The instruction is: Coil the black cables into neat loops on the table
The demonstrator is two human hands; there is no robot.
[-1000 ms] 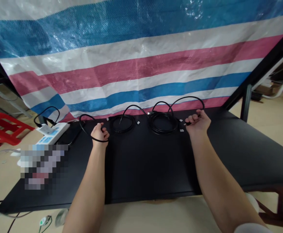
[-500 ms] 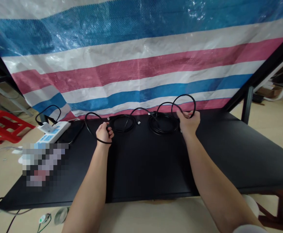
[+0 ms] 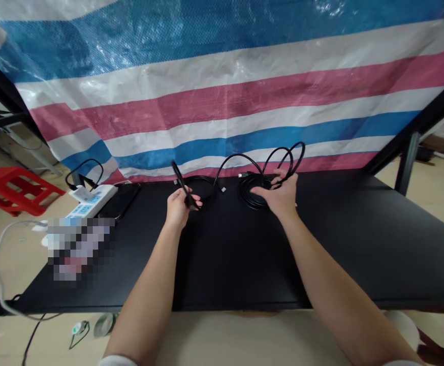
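Note:
My left hand [image 3: 180, 208] grips a black cable [image 3: 181, 179] near its end, and that end sticks up and to the left. Just behind this hand lies a coil of black cable [image 3: 201, 187] on the black table top [image 3: 237, 254]. My right hand [image 3: 281, 192] is shut on several loops of a black cable [image 3: 292, 157] that rise above it. Its fingers rest against a larger black cable coil [image 3: 250, 193]. An arc of cable [image 3: 237, 157] runs between the two coils, and small metal plugs show near them.
A white power strip [image 3: 92, 199] and a black smartphone [image 3: 120, 201] lie at the table's left end. A pixelated patch [image 3: 79, 249] hides whatever lies at the left front. A striped tarp [image 3: 222, 107] hangs behind the table, and a red stool [image 3: 14, 189] stands on the floor.
My left hand has moved right and raised a cable end, and the wide loop around it is gone. My right hand has moved left over the larger coil. The view has shifted slightly.

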